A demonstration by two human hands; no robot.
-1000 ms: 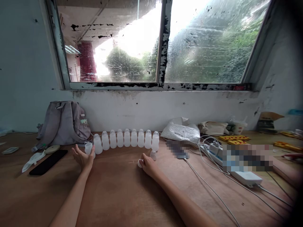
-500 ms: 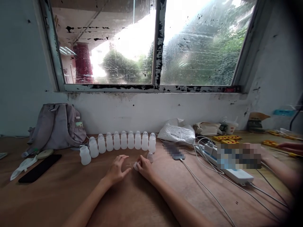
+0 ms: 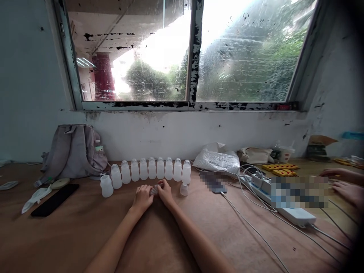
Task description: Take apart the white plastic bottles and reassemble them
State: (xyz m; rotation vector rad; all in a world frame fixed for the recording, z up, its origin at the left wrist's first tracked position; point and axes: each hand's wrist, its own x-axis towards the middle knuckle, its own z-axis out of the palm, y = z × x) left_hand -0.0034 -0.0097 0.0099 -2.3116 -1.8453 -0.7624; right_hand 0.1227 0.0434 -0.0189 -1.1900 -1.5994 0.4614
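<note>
Over the table, my left hand (image 3: 143, 198) and my right hand (image 3: 165, 192) are close together, fingers closed round a small translucent bottle part (image 3: 154, 190). Its exact kind is mostly hidden by the fingers. Right of my right hand, a clear dome-shaped bottle cap (image 3: 184, 189) stands on the table. Behind my hands, several white baby bottles (image 3: 151, 169) with clear caps form a curved row. At the row's left end stands a white bottle without a cap (image 3: 106, 186).
On the left are a grey backpack (image 3: 75, 151), a black flat strip (image 3: 55, 200) and a white cloth (image 3: 36, 198). To the right lie a phone (image 3: 217, 185), cables, a power strip (image 3: 298, 215) and a plastic-wrapped package (image 3: 217, 161). Another person's hands (image 3: 345, 185) are at the far right.
My left hand, open before, has closed on the small part that my right hand held. Both hands came together. The other person's hand has drawn back to the right.
</note>
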